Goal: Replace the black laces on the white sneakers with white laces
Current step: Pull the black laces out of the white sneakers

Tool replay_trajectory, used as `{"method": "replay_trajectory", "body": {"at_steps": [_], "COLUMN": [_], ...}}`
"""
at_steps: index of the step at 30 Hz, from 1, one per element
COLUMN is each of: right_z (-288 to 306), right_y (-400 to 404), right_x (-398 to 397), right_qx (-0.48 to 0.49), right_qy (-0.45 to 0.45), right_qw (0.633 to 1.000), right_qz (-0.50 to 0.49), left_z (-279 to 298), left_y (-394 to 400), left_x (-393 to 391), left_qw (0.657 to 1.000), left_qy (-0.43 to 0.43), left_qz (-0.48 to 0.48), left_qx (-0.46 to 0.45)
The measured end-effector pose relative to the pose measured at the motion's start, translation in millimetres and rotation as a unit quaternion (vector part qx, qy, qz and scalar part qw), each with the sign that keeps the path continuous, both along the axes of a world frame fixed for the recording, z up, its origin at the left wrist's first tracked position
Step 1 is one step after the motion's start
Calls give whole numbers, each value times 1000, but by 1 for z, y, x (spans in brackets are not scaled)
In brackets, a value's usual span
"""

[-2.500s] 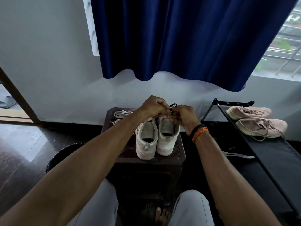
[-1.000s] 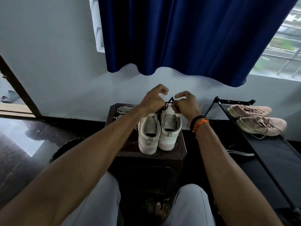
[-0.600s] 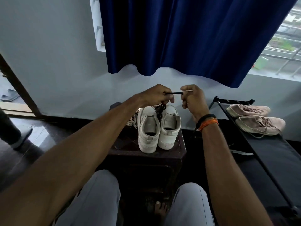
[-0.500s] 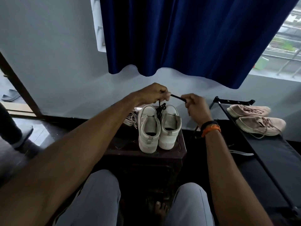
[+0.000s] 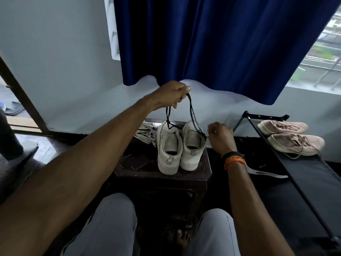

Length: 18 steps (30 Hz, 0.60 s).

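Head view, looking forward and down. Two white canvas sneakers [image 5: 180,146] stand side by side, heels toward the viewer, on a small dark brown wooden bench [image 5: 162,169] at centre frame.

Left hand [image 5: 170,95]: raised above the sneakers at 12 o'clock from them, fingers curled around a thin black lace [image 5: 191,111]. The lace hangs from this hand in two strands: one drops to the left sneaker's eyelets, the other runs down toward 4 o'clock across the right sneaker.

Right hand [image 5: 220,137]: low, just beside the right sneaker at its 3 o'clock, fingers curled and pinching the lower end of the same black lace at the shoe's collar. A black and orange wristband [image 5: 234,158] sits on this wrist.

Bundle of white flat laces [image 5: 146,132]: lying on the bench at 9 o'clock of the left sneaker, just beside it, touched by neither hand.

Surroundings: a dark blue curtain [image 5: 212,39] hangs at 12 o'clock; a black metal-framed rack [image 5: 295,172] at 3 o'clock carries a pair of pinkish-beige sneakers [image 5: 289,137].
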State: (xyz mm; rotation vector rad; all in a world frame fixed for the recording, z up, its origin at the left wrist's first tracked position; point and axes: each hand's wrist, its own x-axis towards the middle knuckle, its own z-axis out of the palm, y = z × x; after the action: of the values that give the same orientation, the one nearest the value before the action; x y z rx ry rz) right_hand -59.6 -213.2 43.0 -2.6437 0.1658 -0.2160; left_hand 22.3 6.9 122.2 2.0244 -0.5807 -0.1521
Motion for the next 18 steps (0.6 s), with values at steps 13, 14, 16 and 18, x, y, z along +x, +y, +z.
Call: {"method": "replay_trajectory", "body": {"at_steps": [13, 14, 16, 18], "right_z": [61, 60, 56, 51], "right_y": [45, 44, 41, 39], "right_x": [9, 8, 7, 7], "right_qx": [401, 400, 403, 417], "right_qy": [-109, -111, -112, -96], "right_qw": [894, 897, 900, 897], "right_qz": [165, 151, 122, 106], "left_z": [52, 56, 60, 60], "left_y": [-9, -6, -1, 3], "left_x": [-16, -17, -15, -14], "left_qw": [994, 993, 993, 998], "left_qy": [-75, -86, -96, -62], "left_qz": [-19, -9, 7, 13], "left_qx": [74, 75, 68, 27]}}
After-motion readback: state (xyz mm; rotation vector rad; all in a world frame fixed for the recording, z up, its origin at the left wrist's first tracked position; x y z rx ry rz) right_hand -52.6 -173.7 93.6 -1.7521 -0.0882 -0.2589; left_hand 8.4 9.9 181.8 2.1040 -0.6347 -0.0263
